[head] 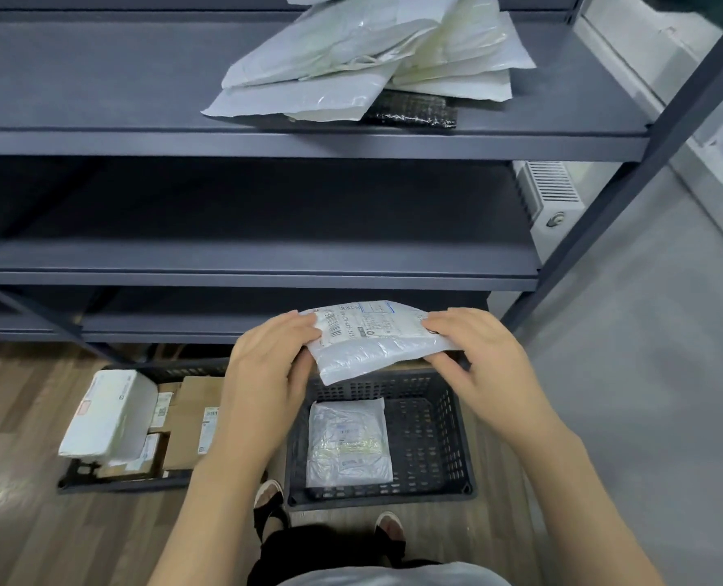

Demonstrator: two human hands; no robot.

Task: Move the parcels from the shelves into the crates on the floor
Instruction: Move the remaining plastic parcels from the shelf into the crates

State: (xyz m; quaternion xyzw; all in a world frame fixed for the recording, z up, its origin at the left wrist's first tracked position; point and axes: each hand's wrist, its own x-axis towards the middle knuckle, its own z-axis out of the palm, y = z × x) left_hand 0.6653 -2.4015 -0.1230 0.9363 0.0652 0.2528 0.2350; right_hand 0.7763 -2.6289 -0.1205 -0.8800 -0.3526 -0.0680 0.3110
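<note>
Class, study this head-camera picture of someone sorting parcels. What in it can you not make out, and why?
- Label text on the held parcel: too small, partly under the left hand and right hand.
- Left crate: its right side is hidden by the left forearm.
- Shelf pile: its top is cut off by the picture's edge.

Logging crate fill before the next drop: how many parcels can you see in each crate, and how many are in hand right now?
Dark perforated plastic crate on the right: 1 clear plastic mailer bag
Dark crate on the left: at least 4, a white padded parcel and brown cardboard boxes; overlap hides the exact count
Held by left hand and right hand: 1 white labelled poly mailer
Total: at least 6
</note>
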